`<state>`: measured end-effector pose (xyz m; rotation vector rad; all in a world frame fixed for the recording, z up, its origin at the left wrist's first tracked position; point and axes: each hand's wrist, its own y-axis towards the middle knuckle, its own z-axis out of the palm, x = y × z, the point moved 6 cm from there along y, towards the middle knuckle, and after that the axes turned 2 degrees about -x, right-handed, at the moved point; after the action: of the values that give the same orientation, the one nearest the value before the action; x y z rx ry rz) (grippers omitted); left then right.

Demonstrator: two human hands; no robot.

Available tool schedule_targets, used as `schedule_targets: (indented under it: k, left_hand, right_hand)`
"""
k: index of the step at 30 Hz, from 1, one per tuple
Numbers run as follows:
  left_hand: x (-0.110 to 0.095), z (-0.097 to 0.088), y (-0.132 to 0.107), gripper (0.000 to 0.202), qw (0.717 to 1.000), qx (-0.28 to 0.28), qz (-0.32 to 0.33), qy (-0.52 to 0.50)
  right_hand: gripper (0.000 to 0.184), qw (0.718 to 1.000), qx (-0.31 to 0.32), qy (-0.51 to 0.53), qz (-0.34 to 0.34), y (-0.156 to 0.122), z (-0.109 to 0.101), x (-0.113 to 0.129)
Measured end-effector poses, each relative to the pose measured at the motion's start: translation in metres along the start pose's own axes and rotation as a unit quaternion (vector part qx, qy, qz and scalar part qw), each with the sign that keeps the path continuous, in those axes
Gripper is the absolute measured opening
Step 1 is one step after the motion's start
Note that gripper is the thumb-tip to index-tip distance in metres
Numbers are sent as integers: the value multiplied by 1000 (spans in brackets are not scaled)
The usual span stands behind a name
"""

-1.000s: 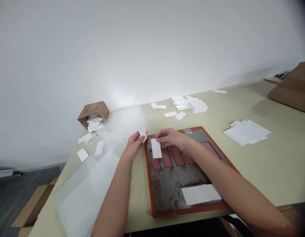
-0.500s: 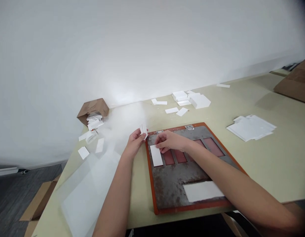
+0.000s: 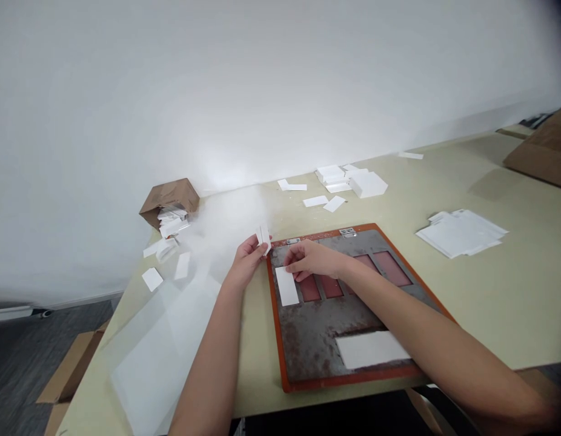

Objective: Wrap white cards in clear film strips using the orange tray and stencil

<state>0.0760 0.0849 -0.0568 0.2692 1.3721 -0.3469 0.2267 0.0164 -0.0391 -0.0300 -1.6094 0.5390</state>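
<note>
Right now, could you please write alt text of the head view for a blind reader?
A person's left hand pinches small white strips; the right hand sits over a white strip on a rusty, orange-rimmed metal plate. Loose white cards lie around on a cream table.

A pale cream table (image 3: 489, 315) stands against a white wall (image 3: 280, 79), with a tipped brown kraft-paper bag (image 3: 169, 200) spilling white cards at its far left. A loose pile of white cards (image 3: 353, 183) lies along its far edge, a stack of white paper sheets (image 3: 460, 233) on its right, and a translucent plastic sheet (image 3: 162, 345) on its near left.
</note>
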Motion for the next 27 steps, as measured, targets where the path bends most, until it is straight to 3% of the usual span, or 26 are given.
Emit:
schedule_targets:
  k: [14,27]
  left_hand:
    - [-1,1,0,43,1000,-1,-2,-2]
    - [0,0,1,42,1000,4,-2,-13]
  right_hand:
    - [5,996,-15,-86,-7,-4,-2,7]
    - [3,974,-47,-217,-40,-1,-7,4]
